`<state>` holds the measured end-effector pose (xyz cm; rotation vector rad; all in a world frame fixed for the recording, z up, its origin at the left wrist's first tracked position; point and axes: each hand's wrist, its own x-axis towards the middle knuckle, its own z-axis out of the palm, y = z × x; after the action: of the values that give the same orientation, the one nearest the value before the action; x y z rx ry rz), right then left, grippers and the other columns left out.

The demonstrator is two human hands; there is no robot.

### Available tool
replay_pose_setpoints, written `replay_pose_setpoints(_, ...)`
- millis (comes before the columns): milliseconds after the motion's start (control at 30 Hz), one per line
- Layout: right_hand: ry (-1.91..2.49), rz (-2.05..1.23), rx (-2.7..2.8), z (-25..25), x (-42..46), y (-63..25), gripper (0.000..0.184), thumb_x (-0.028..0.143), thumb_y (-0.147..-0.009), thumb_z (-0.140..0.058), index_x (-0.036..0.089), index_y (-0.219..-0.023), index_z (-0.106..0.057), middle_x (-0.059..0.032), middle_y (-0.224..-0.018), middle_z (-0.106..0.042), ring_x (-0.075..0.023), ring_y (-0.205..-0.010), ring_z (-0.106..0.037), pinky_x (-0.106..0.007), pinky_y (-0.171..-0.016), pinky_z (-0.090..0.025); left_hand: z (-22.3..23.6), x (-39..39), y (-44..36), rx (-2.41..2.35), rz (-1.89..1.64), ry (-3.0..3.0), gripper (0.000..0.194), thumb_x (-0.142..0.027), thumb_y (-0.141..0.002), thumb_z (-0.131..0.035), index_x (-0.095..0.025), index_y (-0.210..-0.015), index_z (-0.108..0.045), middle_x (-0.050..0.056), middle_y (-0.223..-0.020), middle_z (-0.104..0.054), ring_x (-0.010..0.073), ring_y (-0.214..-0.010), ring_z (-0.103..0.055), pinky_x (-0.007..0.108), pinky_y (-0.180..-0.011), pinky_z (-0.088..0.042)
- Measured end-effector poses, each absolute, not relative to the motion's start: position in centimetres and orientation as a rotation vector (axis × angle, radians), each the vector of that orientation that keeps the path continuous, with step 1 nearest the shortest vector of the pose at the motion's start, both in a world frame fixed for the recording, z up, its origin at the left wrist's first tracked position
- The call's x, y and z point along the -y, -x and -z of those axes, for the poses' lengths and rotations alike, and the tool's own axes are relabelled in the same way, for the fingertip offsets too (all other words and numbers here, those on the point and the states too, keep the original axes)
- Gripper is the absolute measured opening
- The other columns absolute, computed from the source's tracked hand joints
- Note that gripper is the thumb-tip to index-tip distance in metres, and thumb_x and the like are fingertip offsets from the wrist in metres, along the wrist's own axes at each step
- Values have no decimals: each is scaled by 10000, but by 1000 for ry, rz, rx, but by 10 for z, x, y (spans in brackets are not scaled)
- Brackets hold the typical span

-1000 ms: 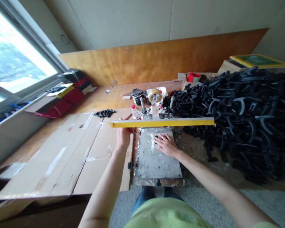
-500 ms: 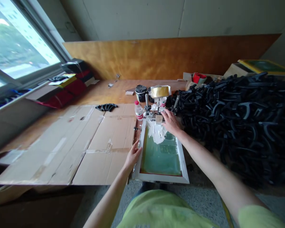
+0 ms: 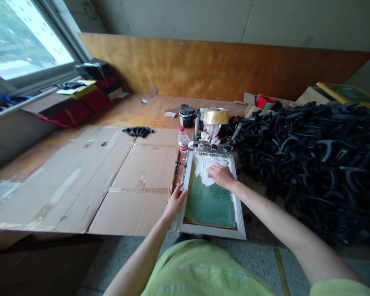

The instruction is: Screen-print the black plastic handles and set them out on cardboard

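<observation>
A screen-printing frame with a pale rim and green mesh lies in front of me, hinged at its far end to a metal clamp. White ink is smeared over the far part of the mesh. My right hand is closed over this ink, its fingers curled round a squeegee that is mostly hidden by the hand. At the frame's left edge rests my left hand, fingers stretched out and touching the rim.
Black curved plastic parts are heaped on the right. Beyond the frame stand a red-capped bottle, an ink tub and a roll of tape. Flattened cardboard covers the left side, with several black parts on it.
My right hand has come from the clamp toward me, onto the white ink, and its fingers have closed. The tan block by the clamp has left its place. My left hand stays at the rim.
</observation>
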<state>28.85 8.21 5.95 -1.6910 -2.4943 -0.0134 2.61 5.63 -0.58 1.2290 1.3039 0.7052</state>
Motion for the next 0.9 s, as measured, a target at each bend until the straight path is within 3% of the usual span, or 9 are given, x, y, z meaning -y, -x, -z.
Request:
replay_pose_setpoints(167, 1356, -223, 2666, -81, -64, -301, 110, 144, -834, -546, 198, -769, -617, -35, -798, -623, -174, -832, -543, -252, -636, -364, 9, -55, -25, -1325, -723, -1222, 608, -520, -781, -600, -231, -1312, -536, 21, -820, -660, 175, -727, -602, 274, -643, -464)
replay_pose_setpoints(267, 1488, -225, 2539, -83, -73, -302, 84, 138, -800, -578, 207, -795, -625, -33, -834, -629, -185, -856, -545, -260, -664, -382, 9, -55, -25, -1304, -721, -1211, 624, -533, -785, -590, -215, -1317, -524, 26, -830, -662, 169, -725, -607, 264, -632, -462)
replay_pose_setpoints(467, 1425, -172, 2514, -61, -49, -297, 264, 55, -817, -470, 191, -950, -652, -71, -927, -628, -216, -968, -522, -309, -803, -430, 5, -57, -25, -1264, -681, -1183, 673, -551, -776, -589, -190, -1335, -492, 27, -797, -666, 152, -644, -602, 244, -556, -439)
replay_pose_setpoints(600, 1451, -260, 2467, -74, -57, -299, 182, 146, -849, -557, 215, -976, -669, -37, -907, -645, -189, -894, -563, -283, -759, -436, -4, -57, -25, -1251, -691, -1155, 673, -535, -762, -611, -184, -1326, -501, 25, -779, -669, 151, -637, -607, 239, -548, -443)
replay_pose_setpoints(767, 1793, -118, 2176, -109, -122, -300, 521, 320, -812, -685, 304, -1313, -543, -16, -925, -654, -164, -797, -588, -248, -700, -418, -51, -58, -21, -1159, -714, -1063, 712, -507, -716, -673, -204, -1335, -493, 7, -737, -661, 143, -586, -593, 232, -510, -435)
replay_pose_setpoints(900, 1857, -27, 1882, -118, -132, -349, 427, 326, -891, -570, 262, -1313, -546, -29, -935, -668, -134, -765, -590, -236, -718, -416, -106, -69, -28, -1104, -806, -1041, 506, -573, -756, -607, -190, -1083, -654, -7, -685, -619, 110, -505, -526, 214, -449, -390)
